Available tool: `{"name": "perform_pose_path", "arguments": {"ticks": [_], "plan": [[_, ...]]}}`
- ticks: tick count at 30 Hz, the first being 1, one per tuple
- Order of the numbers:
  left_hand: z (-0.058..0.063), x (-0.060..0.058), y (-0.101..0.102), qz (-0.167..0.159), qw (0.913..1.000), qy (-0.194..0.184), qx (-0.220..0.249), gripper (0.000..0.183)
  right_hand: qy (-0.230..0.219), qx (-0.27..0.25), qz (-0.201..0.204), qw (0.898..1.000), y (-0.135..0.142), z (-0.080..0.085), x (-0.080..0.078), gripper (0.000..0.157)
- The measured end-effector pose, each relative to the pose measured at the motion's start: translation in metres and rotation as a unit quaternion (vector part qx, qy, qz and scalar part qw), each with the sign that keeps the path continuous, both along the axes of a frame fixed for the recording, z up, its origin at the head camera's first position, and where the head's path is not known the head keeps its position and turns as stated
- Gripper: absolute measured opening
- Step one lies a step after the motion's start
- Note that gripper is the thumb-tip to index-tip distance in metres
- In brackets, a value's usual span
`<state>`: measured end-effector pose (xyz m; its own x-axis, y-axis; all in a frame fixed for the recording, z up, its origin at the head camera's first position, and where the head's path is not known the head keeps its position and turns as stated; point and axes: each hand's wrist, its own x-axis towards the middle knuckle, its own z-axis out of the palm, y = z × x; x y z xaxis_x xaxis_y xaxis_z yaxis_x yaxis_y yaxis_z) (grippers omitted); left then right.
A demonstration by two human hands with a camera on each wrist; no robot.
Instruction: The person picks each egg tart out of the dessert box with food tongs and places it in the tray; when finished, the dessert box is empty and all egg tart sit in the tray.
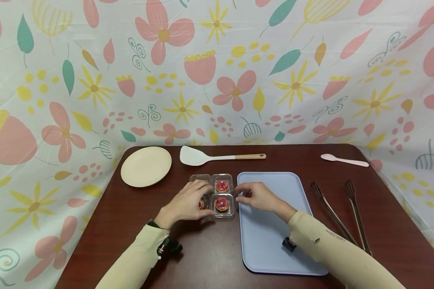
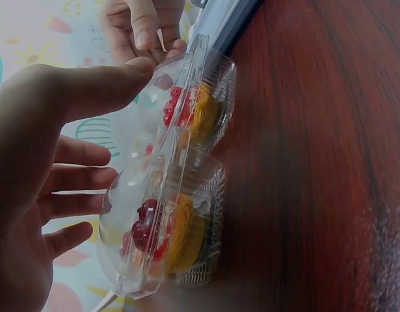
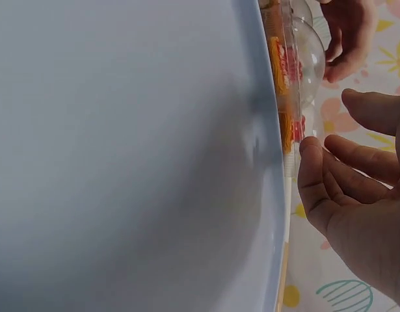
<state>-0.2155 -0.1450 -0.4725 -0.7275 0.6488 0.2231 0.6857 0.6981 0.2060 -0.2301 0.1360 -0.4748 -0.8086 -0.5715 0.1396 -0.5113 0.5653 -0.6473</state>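
A clear plastic pack (image 1: 222,195) with domed lids stands on the table, its compartments holding small tarts (image 1: 222,204) with red fruit on top. My left hand (image 1: 188,202) reaches over the pack's left side, partly hiding the tarts there. In the left wrist view its thumb lies along the clear lid (image 2: 138,175), with the other fingers apart and loosely extended behind the domes. My right hand (image 1: 257,196) is at the pack's right edge, over the left rim of a pale blue tray (image 1: 271,237). Its fingers bend loosely with nothing between them, fingertips close to the pack.
Behind the pack lie a cream plate (image 1: 146,166) and a white spatula (image 1: 195,155) with a wooden handle. Dark tongs (image 1: 358,218) are spread to the right of the tray. A pale pink spoon (image 1: 343,160) sits at the back right, before a flowered cloth.
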Motion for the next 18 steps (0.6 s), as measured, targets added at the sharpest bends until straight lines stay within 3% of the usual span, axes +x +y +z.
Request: {"name": "perform_pose_path", "arguments": {"ticks": [18], "plan": [[-0.001, -0.003, 0.007, -0.008, 0.9999, -0.004, -0.011, 0.075, -0.013, 0.011, -0.002, 1.000, -0.011, -0.006, -0.005, 0.026]]}}
